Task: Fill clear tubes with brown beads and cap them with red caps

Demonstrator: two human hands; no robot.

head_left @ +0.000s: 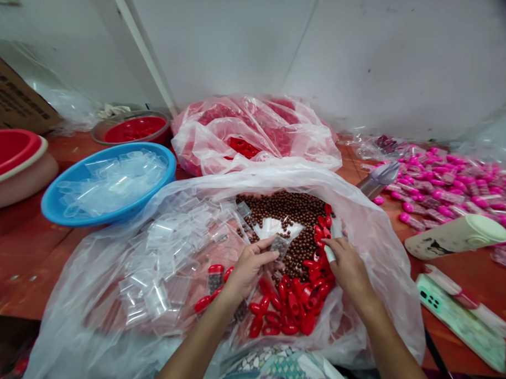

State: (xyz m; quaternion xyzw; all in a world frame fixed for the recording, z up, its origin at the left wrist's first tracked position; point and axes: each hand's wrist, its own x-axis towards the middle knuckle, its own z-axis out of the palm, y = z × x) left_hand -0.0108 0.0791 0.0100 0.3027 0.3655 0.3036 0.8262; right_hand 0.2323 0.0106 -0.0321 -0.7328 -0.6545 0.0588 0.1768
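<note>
My left hand (251,267) pinches a small clear plastic container (281,245) with dark beads inside, above the bead pile. Over at the right edge of the pile, my right hand (347,263) has its fingers closed at a red plastic cap (320,243), partly hidden by the fingertips. White tape wraps its thumb. Brown beads (287,205) lie around a white scoop-like piece (275,227) on a plastic sheet (90,294). Loose red caps (294,304) are heaped nearest my body. To the left lie clear empty containers (160,270) and a few filled, red-capped ones (215,275).
A blue basin (50,199) of clear plastic parts stands left, with red basins (11,151) beyond. A bag of red parts (255,134) sits behind. Pink-capped tubes (456,182), a cream bottle (449,238) and a phone (460,320) are at right.
</note>
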